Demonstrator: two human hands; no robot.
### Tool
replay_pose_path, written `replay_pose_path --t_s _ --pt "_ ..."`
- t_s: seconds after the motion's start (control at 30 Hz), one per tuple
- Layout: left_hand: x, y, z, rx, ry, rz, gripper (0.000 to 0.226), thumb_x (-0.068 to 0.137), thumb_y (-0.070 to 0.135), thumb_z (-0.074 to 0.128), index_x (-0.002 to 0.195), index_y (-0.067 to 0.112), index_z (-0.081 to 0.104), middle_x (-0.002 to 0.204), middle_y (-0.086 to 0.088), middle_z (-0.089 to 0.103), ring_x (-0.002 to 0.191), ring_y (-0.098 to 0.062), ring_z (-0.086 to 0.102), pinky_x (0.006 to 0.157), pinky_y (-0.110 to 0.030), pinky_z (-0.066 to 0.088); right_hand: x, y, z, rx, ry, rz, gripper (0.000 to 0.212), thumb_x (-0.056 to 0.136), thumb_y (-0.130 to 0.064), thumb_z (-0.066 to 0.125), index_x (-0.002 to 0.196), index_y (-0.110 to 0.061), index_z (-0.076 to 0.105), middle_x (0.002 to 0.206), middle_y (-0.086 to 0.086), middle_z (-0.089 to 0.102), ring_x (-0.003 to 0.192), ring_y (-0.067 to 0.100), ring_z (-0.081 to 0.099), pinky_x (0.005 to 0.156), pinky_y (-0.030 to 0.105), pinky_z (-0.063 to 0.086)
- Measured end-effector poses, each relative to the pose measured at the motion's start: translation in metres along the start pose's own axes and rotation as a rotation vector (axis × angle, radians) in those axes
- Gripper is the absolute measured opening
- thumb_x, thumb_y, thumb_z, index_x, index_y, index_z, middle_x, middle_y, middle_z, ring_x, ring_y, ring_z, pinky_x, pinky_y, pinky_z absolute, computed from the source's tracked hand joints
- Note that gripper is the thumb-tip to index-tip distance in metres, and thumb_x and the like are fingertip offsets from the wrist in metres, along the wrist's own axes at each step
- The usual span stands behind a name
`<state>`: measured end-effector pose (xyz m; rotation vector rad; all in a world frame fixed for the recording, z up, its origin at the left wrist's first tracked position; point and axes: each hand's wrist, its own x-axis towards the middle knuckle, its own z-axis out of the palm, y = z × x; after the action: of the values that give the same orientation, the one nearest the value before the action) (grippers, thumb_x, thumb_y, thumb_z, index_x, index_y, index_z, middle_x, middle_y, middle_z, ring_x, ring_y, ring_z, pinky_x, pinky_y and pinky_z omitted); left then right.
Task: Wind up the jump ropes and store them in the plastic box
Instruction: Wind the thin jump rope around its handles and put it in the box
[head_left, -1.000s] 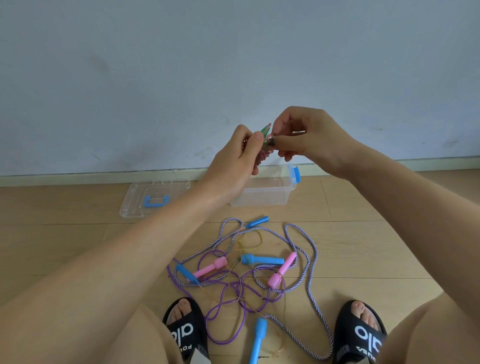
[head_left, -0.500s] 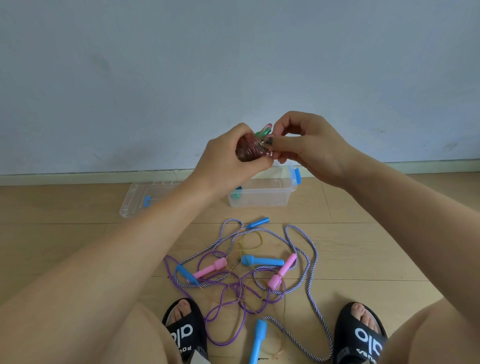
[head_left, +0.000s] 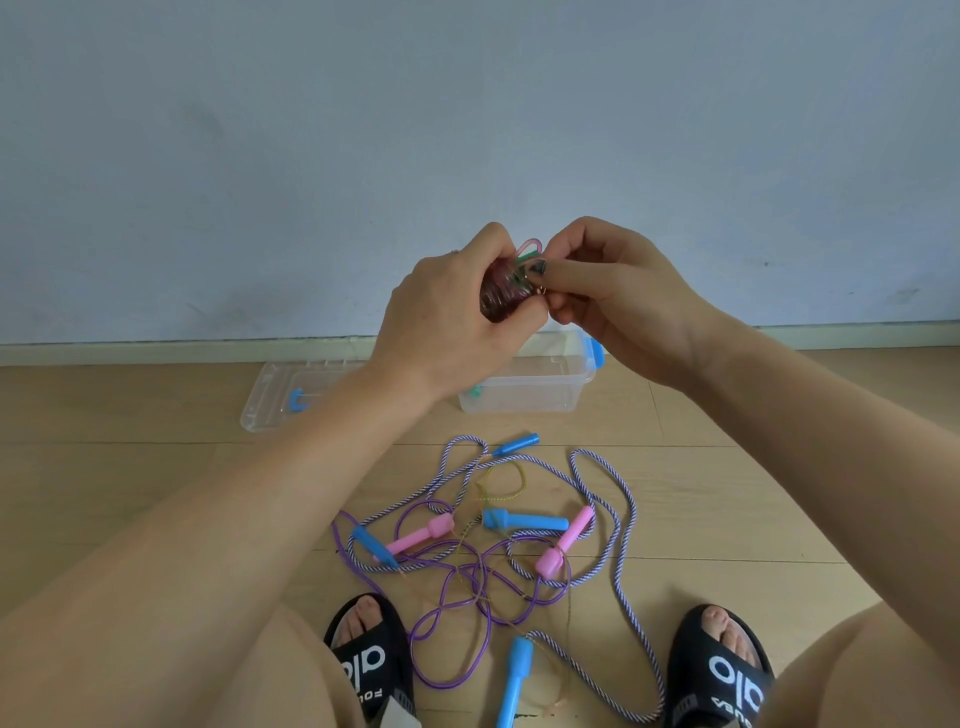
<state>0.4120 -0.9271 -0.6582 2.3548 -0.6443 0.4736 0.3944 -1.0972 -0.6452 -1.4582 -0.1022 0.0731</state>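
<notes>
The plastic box (head_left: 540, 387) stands open on the floor by the wall, its lid (head_left: 275, 395) beside it. Nearer lies a tangle of unwound jump ropes (head_left: 519, 551). The left hand (head_left: 457, 317) grips a wound rope bundle (head_left: 501, 293); the right hand (head_left: 597, 291) pinches its loose end, best tucked snugly under a turn so the coil holds.

A tangle of jump ropes (head_left: 488, 551) lay on the floor (head_left: 130, 493) between the person's two sandals (head_left: 371, 660). Behind the tangle stood the plastic box (head_left: 535, 389), near the wall (head_left: 467, 130), with its lid (head_left: 280, 395) flat to its left. Both hands met above the box.
</notes>
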Motion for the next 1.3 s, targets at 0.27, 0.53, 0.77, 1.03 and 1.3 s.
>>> replay_pose_path --t_s 0.27,0.53,0.77,1.03,1.3 --pt "0.001 0.001 0.0 0.048 0.016 0.038 0.027 0.08 0.046 0.059 0.091 0.025 0.047 0.068 0.008 0.055 0.063 -0.018 0.052 0.054 -0.031 0.041 -0.001 -0.002 -0.002 0.082 -0.008 0.015 0.008 0.093 0.003 0.055 0.087 -0.003 0.057 0.067 0.01 0.055 0.06 0.016 0.052 0.057 0.024 0.044" --pt "0.003 -0.003 -0.008 -0.101 -0.043 0.104 0.032 0.084 0.044 0.064 0.093 0.017 0.048 0.068 0.008 0.054 0.061 -0.013 0.051 0.054 -0.028 0.038 -0.004 0.0 -0.001 0.151 -0.027 -0.003 0.007 0.094 0.001 0.056 0.088 -0.002 0.058 0.067 0.009 0.054 0.062 0.015 0.05 0.059 0.022 0.045" --pt "0.005 -0.007 -0.01 -0.182 -0.102 0.093 0.034 0.088 0.045 0.067 0.089 0.015 0.05 0.066 0.003 0.052 0.058 -0.014 0.046 0.054 -0.027 0.037 -0.007 0.003 0.001 0.194 -0.038 0.039 0.009 0.094 -0.004 0.058 0.085 -0.006 0.06 0.07 0.005 0.051 0.061 0.01 0.046 0.06 0.019 0.041" --pt "0.005 -0.006 -0.008 -0.071 -0.018 0.09 0.032 0.087 0.047 0.061 0.085 0.017 0.049 0.062 0.002 0.05 0.057 -0.018 0.046 0.052 -0.034 0.038 -0.012 -0.007 0.001 -0.178 0.087 -0.138 0.004 0.087 0.001 0.061 0.087 -0.002 0.064 0.073 0.004 0.057 0.064 0.015 0.052 0.061 0.027 0.042" --pt "0.006 -0.006 -0.008 0.029 -0.047 0.103 0.029 0.083 0.045 0.059 0.087 0.018 0.049 0.063 0.001 0.055 0.06 -0.025 0.05 0.052 -0.039 0.043 -0.023 -0.007 0.014 -0.549 0.112 -0.337 0.004 0.086 -0.004 0.062 0.084 -0.007 0.062 0.078 -0.002 0.063 0.063 0.017 0.056 0.059 0.028 0.043"
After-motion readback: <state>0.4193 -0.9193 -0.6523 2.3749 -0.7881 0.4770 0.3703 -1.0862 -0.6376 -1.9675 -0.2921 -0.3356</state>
